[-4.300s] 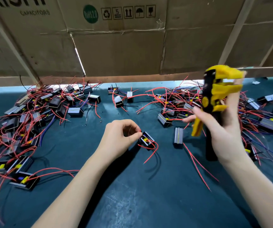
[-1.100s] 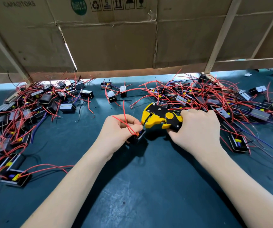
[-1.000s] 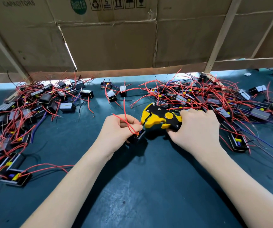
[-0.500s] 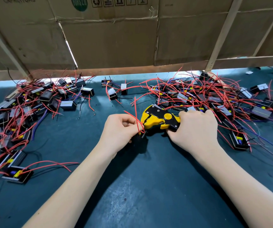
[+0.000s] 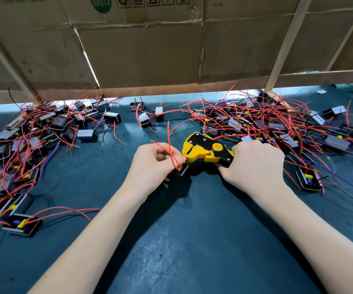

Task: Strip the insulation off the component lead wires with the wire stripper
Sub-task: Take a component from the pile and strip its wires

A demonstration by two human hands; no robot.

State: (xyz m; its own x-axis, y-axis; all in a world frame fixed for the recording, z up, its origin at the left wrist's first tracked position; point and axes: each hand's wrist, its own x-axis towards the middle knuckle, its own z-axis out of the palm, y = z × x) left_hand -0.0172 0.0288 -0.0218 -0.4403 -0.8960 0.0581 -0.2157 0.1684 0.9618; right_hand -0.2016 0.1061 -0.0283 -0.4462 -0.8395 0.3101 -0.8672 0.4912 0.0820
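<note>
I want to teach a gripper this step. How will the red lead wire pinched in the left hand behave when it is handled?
The red lead wire is thin and holds a springy arc above the left hand, so it probably flexes and wanders rather than staying aimed at the wire stripper. Its small component looks light, likely dragging along if the wire is pulled.

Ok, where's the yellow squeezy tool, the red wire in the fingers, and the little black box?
wire stripper (image 5: 201, 150), head view, yellow head.
red lead wire (image 5: 172, 157), head view, mid-length above the fingers.
component (image 5: 183, 170), head view, corner below the left hand (image 5: 154, 164).
</note>
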